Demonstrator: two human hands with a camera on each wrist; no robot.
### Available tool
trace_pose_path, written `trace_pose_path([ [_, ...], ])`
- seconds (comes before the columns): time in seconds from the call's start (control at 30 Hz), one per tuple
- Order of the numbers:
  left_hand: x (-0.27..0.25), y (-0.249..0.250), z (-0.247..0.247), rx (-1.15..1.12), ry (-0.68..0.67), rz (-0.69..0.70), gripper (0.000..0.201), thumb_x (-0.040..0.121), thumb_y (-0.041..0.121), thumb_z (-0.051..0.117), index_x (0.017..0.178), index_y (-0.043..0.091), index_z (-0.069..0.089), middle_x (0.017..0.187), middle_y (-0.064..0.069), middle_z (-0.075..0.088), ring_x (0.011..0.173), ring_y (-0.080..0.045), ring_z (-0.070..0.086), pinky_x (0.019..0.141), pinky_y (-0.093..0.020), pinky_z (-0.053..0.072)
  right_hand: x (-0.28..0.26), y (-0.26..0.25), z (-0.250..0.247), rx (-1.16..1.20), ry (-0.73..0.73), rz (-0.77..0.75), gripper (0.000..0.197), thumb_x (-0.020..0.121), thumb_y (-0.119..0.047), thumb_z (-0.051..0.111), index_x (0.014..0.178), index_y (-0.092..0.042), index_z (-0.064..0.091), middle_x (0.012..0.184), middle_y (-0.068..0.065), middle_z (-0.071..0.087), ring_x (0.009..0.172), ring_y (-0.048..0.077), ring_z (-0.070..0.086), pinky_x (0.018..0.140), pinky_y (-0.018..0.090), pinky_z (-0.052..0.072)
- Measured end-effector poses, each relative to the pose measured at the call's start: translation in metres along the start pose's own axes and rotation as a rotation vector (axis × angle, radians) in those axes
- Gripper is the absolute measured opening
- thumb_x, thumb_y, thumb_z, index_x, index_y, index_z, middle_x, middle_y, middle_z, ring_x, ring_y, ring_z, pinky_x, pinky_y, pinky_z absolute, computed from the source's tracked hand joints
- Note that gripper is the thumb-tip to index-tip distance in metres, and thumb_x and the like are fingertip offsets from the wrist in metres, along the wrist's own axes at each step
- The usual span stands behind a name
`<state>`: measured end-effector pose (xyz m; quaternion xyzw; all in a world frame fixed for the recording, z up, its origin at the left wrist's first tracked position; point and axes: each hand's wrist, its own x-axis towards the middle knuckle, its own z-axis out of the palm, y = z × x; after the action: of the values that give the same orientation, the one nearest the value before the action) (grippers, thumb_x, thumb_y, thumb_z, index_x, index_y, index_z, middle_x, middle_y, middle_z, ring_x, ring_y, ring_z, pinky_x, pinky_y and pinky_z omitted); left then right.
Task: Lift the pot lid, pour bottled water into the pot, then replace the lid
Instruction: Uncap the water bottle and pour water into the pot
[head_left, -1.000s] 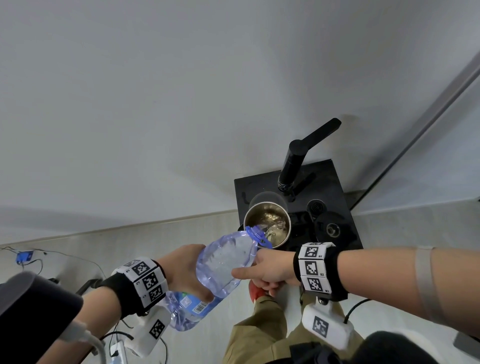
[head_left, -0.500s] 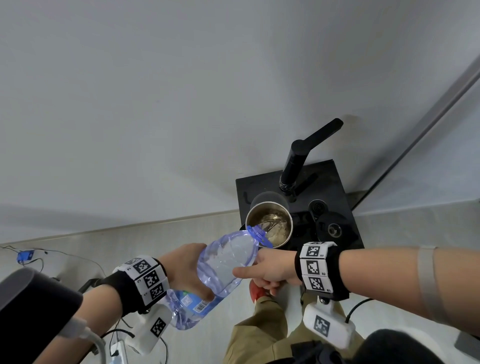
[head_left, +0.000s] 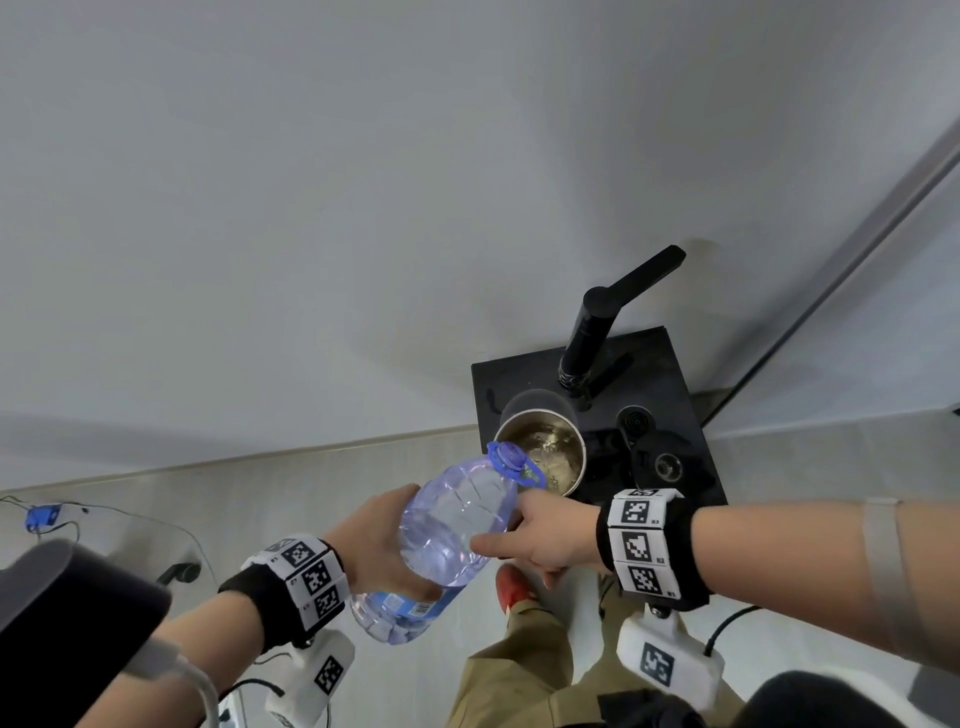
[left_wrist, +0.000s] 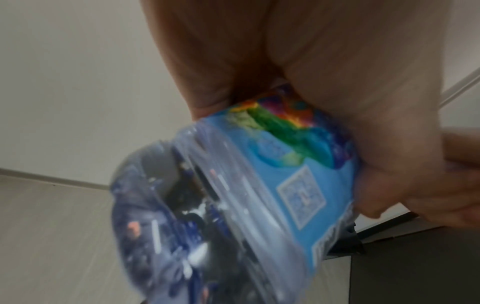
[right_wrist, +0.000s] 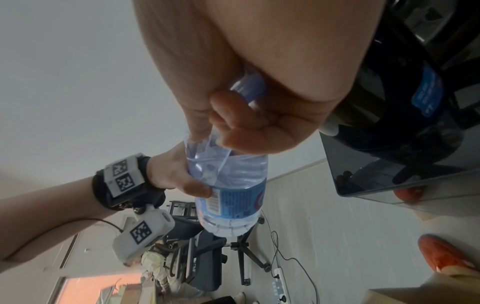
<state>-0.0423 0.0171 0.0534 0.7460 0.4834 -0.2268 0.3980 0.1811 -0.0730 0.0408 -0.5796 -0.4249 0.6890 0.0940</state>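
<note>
— What do you hold at this moment?

— My left hand (head_left: 382, 545) grips the large clear plastic water bottle with the blue label (head_left: 447, 540) around its lower body, with the fingers curled over the label. My right hand (head_left: 545, 538) holds the same bottle near its shoulder; the thumb lies along the near side, and in the right wrist view the fingers wrap the upper part under the neck.

— How does the bottle lie?

— It is tilted. The bottom points to the near left, and the neck points to the far right, toward the pot. The blue ring of the neck (head_left: 511, 460) is just at the near left rim of the round steel pot (head_left: 543, 457), above it.

— And where is the pot?

— It stands on the black square base (head_left: 670, 374), at its left side. It is open, and inside I see clear water that shines. Behind it, on the far side of the base, a black faucet with an angled spout (head_left: 602, 332) rises.

— Where is the lid?

— To the right of the pot, on the same base, a dark round lid with a small metal knob (head_left: 666, 464) lies. It is just beside the pot.

— Anything more?

— Below my hands there is the pale floor (head_left: 234, 493), my khaki trouser leg (head_left: 519, 670) and my orange shoe (head_left: 514, 587).
</note>
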Motion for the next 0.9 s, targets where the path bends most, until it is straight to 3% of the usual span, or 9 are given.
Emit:
trace_pose_path([
  [0.17, 0.001, -0.008, 0.013, -0.157, 0.104, 0.039, 0.077, 0.045, 0.040, 0.094, 0.112, 0.032, 0.059, 0.104, 0.008, 0.076, 0.094, -0.017, 0.077, 0.083, -0.047, 0.065, -0.006, -0.002, -0.002, 0.103, 0.083, -0.032, 0.054, 0.085, -0.048, 0.071, 0.115, -0.003, 0.062, 0.069, 0.005, 0.056, 0.052, 0.010, 0.051, 0.051, 0.023, 0.046],
  [0.27, 0.004, -0.011, 0.018, -0.258, 0.170, 0.083, 0.080, 0.047, 0.029, 0.097, 0.118, 0.029, 0.060, 0.110, 0.004, 0.078, 0.100, -0.017, 0.078, 0.087, -0.050, 0.065, -0.015, -0.003, -0.010, 0.309, 0.070, -0.004, 0.030, 0.091, -0.024, 0.067, 0.112, -0.005, 0.059, 0.062, 0.001, 0.047, 0.044, 0.009, 0.041, 0.046, 0.023, 0.040],
  [0.33, 0.004, -0.007, 0.018, -0.311, 0.200, 0.110, 0.082, 0.049, 0.024, 0.098, 0.121, 0.028, 0.060, 0.112, 0.003, 0.078, 0.102, -0.015, 0.077, 0.091, -0.048, 0.064, -0.022, 0.000, -0.017, 0.391, 0.028, 0.022, 0.012, 0.086, -0.004, 0.058, 0.098, -0.009, 0.057, 0.062, 0.004, 0.044, 0.044, 0.012, 0.037, 0.041, 0.023, 0.037],
  [0.4, 0.005, -0.002, 0.016, -0.351, 0.211, 0.141, 0.084, 0.050, 0.024, 0.098, 0.124, 0.028, 0.059, 0.114, 0.003, 0.077, 0.104, -0.014, 0.077, 0.093, -0.046, 0.064, -0.030, 0.006, -0.025, 0.433, -0.009, 0.068, 0.022, 0.072, 0.004, 0.048, 0.084, -0.013, 0.055, 0.067, 0.007, 0.040, 0.046, 0.013, 0.034, 0.036, 0.019, 0.029],
  [0.47, 0.007, 0.003, 0.013, -0.376, 0.223, 0.165, 0.085, 0.050, 0.025, 0.097, 0.126, 0.026, 0.058, 0.116, 0.004, 0.077, 0.105, -0.013, 0.076, 0.093, -0.046, 0.064, -0.038, 0.008, -0.036, 0.486, -0.017, 0.104, 0.027, 0.071, 0.010, 0.040, 0.082, -0.010, 0.052, 0.070, 0.007, 0.039, 0.048, 0.012, 0.035, 0.035, 0.018, 0.025],
  [0.53, 0.008, 0.007, 0.011, -0.389, 0.224, 0.183, 0.087, 0.051, 0.024, 0.098, 0.128, 0.027, 0.057, 0.117, 0.005, 0.076, 0.106, -0.013, 0.076, 0.094, -0.046, 0.064, -0.045, 0.004, -0.052, 0.543, 0.007, 0.093, 0.031, 0.072, 0.016, 0.033, 0.087, -0.005, 0.051, 0.069, 0.008, 0.039, 0.053, 0.014, 0.039, 0.041, 0.020, 0.031],
  [0.67, 0.009, 0.013, 0.003, -0.381, 0.230, 0.217, 0.084, 0.052, 0.020, 0.096, 0.127, 0.026, 0.058, 0.116, 0.004, 0.076, 0.105, -0.016, 0.076, 0.092, -0.048, 0.064, -0.054, -0.027, -0.090, 0.595, 0.114, -0.027, 0.044, 0.059, 0.009, 0.040, 0.100, 0.000, 0.053, 0.072, 0.010, 0.043, 0.063, 0.017, 0.046, 0.054, 0.027, 0.040],
  [0.8, 0.008, 0.015, -0.006, -0.372, 0.252, 0.230, 0.082, 0.051, 0.020, 0.096, 0.124, 0.029, 0.059, 0.112, 0.006, 0.077, 0.101, -0.013, 0.077, 0.091, -0.046, 0.065, -0.068, -0.067, -0.115, 0.522, 0.145, -0.172, 0.032, 0.087, 0.017, 0.039, 0.108, -0.001, 0.055, 0.085, 0.012, 0.048, 0.072, 0.017, 0.050, 0.064, 0.030, 0.044],
  [0.9, 0.007, 0.017, -0.012, -0.354, 0.258, 0.215, 0.083, 0.049, 0.026, 0.096, 0.122, 0.028, 0.057, 0.110, 0.009, 0.076, 0.098, -0.011, 0.077, 0.088, -0.044, 0.065, -0.075, -0.087, -0.115, 0.078, 0.172, -0.258, 0.023, 0.094, 0.004, 0.052, 0.113, -0.003, 0.060, 0.094, 0.014, 0.058, 0.075, 0.019, 0.057, 0.074, 0.033, 0.052],
])
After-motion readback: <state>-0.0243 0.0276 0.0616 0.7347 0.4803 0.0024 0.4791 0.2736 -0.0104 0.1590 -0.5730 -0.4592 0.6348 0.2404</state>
